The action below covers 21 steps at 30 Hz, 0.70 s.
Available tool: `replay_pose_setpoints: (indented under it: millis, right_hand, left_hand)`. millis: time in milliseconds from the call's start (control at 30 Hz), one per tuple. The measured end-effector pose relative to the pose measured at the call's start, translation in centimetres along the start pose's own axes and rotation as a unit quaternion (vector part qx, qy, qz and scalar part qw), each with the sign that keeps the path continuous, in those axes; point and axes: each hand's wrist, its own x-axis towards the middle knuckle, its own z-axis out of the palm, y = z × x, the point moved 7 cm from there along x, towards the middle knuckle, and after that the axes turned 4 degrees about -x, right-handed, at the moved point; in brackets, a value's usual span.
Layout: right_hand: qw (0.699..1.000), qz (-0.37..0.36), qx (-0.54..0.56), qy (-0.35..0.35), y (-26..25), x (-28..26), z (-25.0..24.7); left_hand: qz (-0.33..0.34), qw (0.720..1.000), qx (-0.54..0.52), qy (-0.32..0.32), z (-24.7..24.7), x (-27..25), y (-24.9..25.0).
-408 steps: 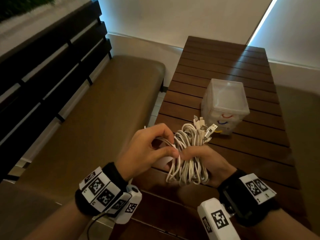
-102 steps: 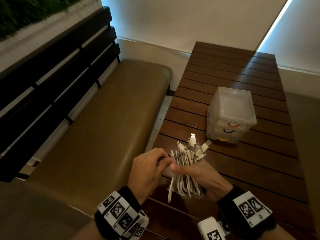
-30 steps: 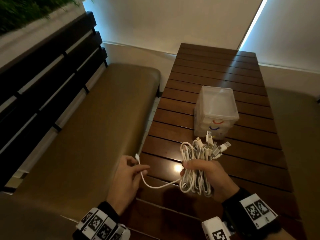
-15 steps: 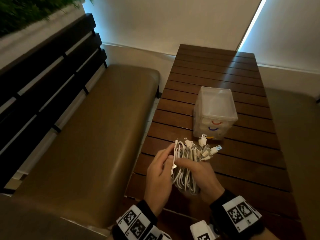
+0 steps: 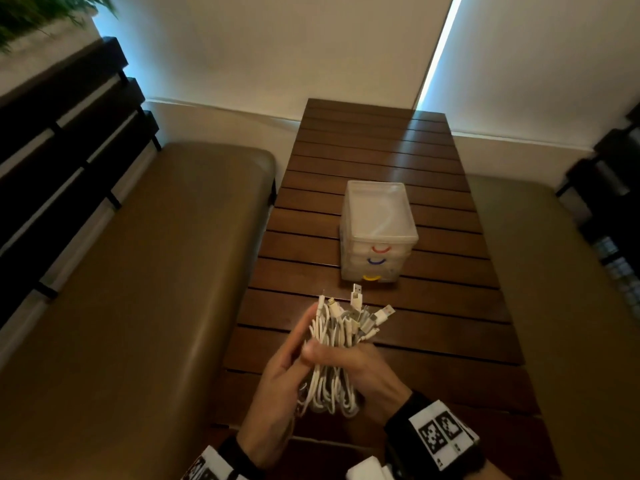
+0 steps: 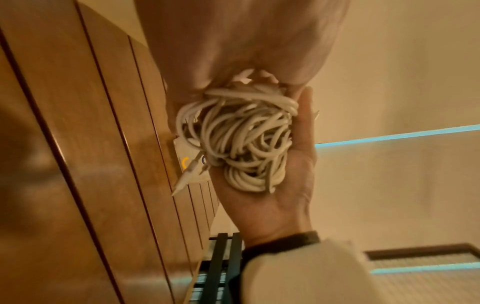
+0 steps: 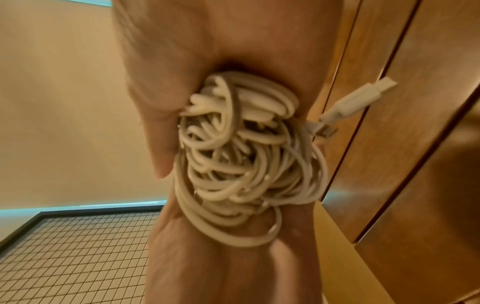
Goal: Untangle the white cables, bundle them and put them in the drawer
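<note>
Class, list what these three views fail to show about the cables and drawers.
- Drawer contents: head view, frosted walls of the drawer unit hide them.
- Middle of the cable bundle: head view, the right hand wraps it.
- Cable count: both wrist views, blurred overlapping loops.

I see a dark slatted wooden table (image 5: 367, 157) running away from the camera to a pale wall (image 5: 277, 46), which has a thin strip of bluish light (image 5: 437, 53) down it. A brown cushioned bench (image 5: 138, 271) lies along the table's left side, backed by dark slats (image 5: 69, 126), with green leaves (image 5: 31, 12) above. A second cushion (image 5: 561, 278) flanks the right. My right wrist view catches a dark-framed gridded surface (image 7: 78, 257).
</note>
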Motion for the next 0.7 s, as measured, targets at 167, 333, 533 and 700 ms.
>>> replay_pose_setpoints:
  millis: [167, 333, 533, 700]
  right_hand:
    - [0.997, -0.041, -0.04, -0.045, -2.2, -0.7, -0.5]
    - [0.999, -0.045, 0.001, -0.003, -4.1, 0.4, -1.5]
    - [0.999, -0.003, 0.022, 0.023, -4.7, 1.5, -4.1]
    - [0.994, -0.048, -0.006, 0.096, -4.9, 1.6, -7.7]
  left_hand:
    - [-0.073, 0.993, -0.09, -0.013, 1.1, 0.5, -0.1]
    - [-0.134, 0.97, -0.2, 0.023, 2.0, 2.4, -1.6]
    - [-0.121, 0.985, -0.092, -0.085, 4.3, 4.8, -0.7]
    - [-0.048, 0.978, 0.137, -0.15, 6.6, 7.2, -0.2]
